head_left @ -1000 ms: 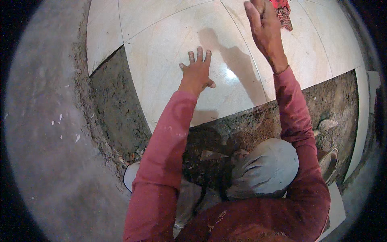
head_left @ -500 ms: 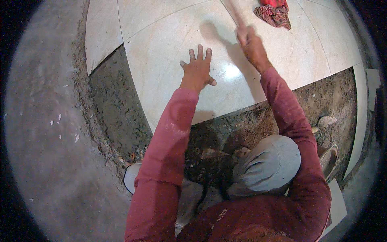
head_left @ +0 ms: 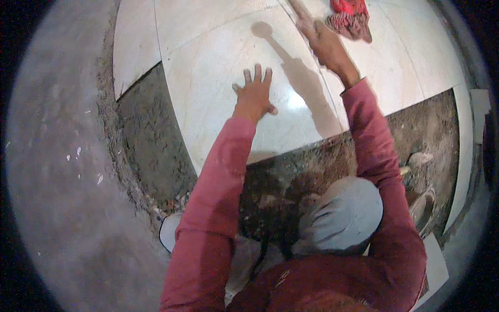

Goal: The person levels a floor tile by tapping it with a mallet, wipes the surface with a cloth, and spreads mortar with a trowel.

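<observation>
Grey floor point(head_left: 57, 156) is seen at the left, beside bare mortar point(head_left: 150, 114). Farther right, on a pale tile point(head_left: 208, 99), the left hand point(head_left: 253, 96) is laid, fingers spread. Near the tile's right edge, a blurred handle point(head_left: 299, 11) is gripped by the right hand point(head_left: 330, 49), fingers wrapped round it, beside a red cloth point(head_left: 353, 21). Strokes are probably best kept light, clear of the spread fingers.

Glossy cream tile point(head_left: 223, 78), flat, with a tool handle point(head_left: 300, 11) (blurred) aslant near its far right corner.
</observation>
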`<state>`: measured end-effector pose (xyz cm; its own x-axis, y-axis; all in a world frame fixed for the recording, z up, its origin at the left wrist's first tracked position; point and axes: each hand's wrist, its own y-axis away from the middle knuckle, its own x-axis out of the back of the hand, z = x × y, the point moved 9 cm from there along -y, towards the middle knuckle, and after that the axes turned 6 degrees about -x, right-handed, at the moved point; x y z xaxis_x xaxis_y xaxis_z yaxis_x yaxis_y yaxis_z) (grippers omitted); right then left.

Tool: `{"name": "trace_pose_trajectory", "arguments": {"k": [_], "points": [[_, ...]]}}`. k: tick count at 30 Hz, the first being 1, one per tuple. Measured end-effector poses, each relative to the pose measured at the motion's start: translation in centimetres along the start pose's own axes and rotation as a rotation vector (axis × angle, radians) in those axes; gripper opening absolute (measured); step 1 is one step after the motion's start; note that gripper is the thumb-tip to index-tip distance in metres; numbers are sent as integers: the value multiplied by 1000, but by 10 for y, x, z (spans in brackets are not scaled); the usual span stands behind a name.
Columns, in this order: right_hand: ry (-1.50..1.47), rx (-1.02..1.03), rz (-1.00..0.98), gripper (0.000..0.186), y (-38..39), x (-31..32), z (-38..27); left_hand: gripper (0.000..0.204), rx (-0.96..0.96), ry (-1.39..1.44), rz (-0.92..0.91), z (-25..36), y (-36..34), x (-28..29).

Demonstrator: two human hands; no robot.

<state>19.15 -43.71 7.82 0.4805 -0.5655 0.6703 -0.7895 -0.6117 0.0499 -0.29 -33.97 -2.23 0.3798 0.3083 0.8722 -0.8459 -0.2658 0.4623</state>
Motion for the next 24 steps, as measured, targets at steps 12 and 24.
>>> {"name": "trace_pose_trajectory", "arguments": {"k": [12,24], "points": [[-52,251,246,58,9,15,-42,129,-17,25,-8,3,7,-3],[-46,171,222,53,39,-24,5,134,-60,19,0,19,-10,9]]}}
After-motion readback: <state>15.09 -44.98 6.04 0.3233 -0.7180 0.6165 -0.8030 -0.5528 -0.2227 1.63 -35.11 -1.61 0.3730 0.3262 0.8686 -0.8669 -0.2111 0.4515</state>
